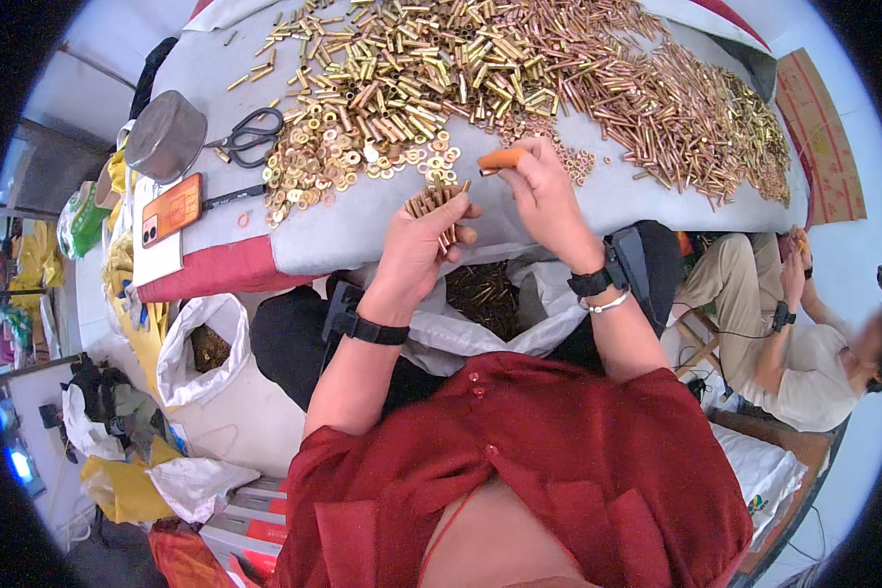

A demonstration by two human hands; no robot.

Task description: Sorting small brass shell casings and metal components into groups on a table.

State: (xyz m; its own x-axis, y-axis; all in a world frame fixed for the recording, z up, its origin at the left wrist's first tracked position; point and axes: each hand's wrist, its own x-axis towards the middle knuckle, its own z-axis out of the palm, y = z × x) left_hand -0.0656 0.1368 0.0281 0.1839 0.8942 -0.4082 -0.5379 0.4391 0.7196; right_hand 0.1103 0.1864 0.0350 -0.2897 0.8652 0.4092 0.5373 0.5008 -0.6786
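Left hand (419, 233) closed round a bundle of short metal tubes (431, 201), ends poking out past thumb and fingers. Right hand (547, 201) just beside it, fingers drawn in narrow; orange finger cover (501, 159) on what looks like the index finger. Can't tell whether a tube is pinched at its tip. Bundle is held up near the front edge of the grey surface (309, 247). Loose tubes (480, 59) heaped across the far side, brassy to the left, coppery to the right. Flat rings (309, 162) lie left of the heap, small coppery rings (580, 165) near the right hand. White sack (551, 312) between the knees, more thin pieces inside.

Handling, judged by look: each tube light, a handful with some heft. Stiff walls, not fragile, though thin rims could dent. Smooth and round, so probably slippery and prone to roll; a slack grip could let the bundle slide apart. Best hold: single tube at mid-length, thumb against index; bundle round its middle, thumb across.
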